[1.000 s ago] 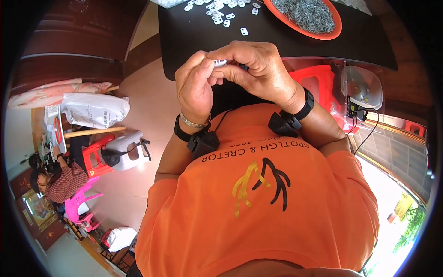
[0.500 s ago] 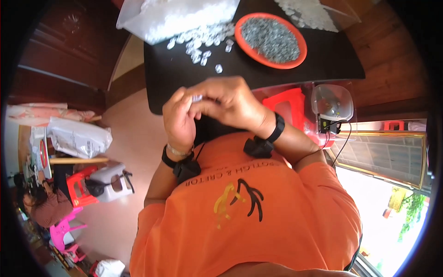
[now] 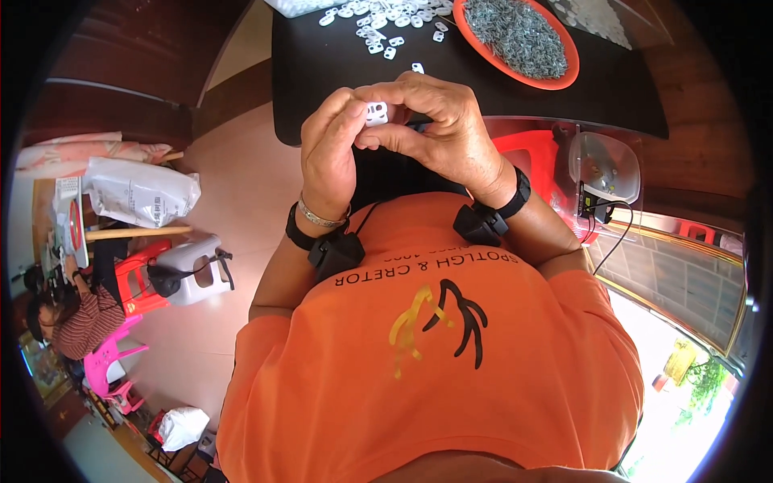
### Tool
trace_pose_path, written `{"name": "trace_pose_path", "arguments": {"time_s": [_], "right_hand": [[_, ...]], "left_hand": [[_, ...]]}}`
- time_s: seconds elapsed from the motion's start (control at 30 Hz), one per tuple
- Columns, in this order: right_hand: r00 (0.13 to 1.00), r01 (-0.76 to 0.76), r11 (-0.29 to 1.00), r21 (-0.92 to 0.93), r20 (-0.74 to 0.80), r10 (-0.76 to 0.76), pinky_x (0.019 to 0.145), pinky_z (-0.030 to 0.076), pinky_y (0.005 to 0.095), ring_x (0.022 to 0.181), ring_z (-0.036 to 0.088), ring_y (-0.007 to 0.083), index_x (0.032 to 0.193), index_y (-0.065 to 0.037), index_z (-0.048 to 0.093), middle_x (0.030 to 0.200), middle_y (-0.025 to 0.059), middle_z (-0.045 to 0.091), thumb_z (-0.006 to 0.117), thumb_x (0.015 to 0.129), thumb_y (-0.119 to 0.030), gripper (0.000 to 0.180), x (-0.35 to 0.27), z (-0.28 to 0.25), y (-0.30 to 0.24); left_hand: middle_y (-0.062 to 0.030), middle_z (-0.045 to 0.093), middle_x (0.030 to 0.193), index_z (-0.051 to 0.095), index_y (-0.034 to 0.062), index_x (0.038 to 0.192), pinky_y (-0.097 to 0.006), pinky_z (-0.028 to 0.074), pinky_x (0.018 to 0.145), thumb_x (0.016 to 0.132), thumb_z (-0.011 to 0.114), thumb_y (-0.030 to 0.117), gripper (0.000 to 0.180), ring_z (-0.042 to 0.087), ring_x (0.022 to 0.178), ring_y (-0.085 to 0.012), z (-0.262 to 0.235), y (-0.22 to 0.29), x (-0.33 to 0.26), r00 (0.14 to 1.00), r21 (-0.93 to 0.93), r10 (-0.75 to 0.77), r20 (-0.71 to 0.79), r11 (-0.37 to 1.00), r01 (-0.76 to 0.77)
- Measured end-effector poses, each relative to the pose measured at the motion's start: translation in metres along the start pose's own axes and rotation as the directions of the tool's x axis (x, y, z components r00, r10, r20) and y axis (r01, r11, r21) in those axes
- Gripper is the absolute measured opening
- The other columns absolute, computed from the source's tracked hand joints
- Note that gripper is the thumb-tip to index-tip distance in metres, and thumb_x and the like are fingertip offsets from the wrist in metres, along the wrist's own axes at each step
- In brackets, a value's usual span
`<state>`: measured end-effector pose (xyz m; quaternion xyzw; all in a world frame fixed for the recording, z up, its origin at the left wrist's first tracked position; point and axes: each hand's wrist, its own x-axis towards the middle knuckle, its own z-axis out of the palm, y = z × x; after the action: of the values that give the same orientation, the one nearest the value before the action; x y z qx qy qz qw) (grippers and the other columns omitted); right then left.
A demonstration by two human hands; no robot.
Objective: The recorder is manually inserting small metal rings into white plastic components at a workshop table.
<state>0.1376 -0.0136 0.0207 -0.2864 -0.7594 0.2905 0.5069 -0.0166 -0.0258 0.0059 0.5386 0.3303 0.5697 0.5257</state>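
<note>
Between the fingertips of both hands is a small white plastic piece [image 3: 376,113] with dark holes in its face. My left hand [image 3: 330,149] pinches it from the left, thumb and forefinger closed. My right hand [image 3: 451,133] curls in from the right, its thumb and forefinger closed on the piece's other side. Similar white plastic pieces [image 3: 390,53] lie scattered on the dark table [image 3: 620,101] beyond my hands. To their right, an orange plate [image 3: 573,60] holds a heap of small grey metal parts [image 3: 515,36], too fine to name.
A clear bag of white pieces [image 3: 592,18] lies at the far right. Below the table's right side are a red stool [image 3: 523,149] and a clear plastic container [image 3: 608,165]. On the left stand a grey stool [image 3: 193,270] and a white sack [image 3: 141,191]; a person in a striped top [image 3: 88,322] sits beyond.
The view has shifted, so the table and plate sit higher in it. My hands have turned slightly, and the white piece's holed face now shows between the fingers.
</note>
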Motion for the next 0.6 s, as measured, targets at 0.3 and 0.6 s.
{"name": "trace_pose_path", "arguments": {"time_s": [0.3, 0.6], "right_hand": [[1.0, 0.013, 1.0, -0.009, 0.024, -0.013, 0.062, 0.054, 0.0232, 0.073, 0.067, 0.0134, 0.105, -0.002, 0.066, 0.085, 0.0077, 0.068, 0.075, 0.077, -0.004, 0.029, -0.0032, -0.0022, 0.0013], [0.998, 0.056, 0.99, -0.13, -0.015, -0.059, 0.059, 0.053, 0.0258, 0.069, 0.066, 0.0174, 0.103, -0.003, 0.062, 0.08, 0.0078, 0.066, 0.071, 0.08, -0.004, 0.025, -0.0069, 0.0026, 0.001]], "left_hand": [[0.0009, 0.042, 0.065, 0.051, 0.0011, 0.075, -0.022, 0.032, 0.057, 0.094, 0.048, 0.024, 0.03, 0.037, 0.061, -0.0071, -0.0017, 0.0034, -0.0012, 0.999, 0.047, -0.03, -0.028, 0.998, 0.031], [-0.0013, 0.045, 0.065, 0.052, -0.0005, 0.076, -0.023, 0.034, 0.056, 0.093, 0.046, 0.022, 0.029, 0.04, 0.059, -0.0083, 0.0032, 0.0009, -0.0013, 0.999, 0.027, -0.02, -0.045, 0.999, 0.022]]}}
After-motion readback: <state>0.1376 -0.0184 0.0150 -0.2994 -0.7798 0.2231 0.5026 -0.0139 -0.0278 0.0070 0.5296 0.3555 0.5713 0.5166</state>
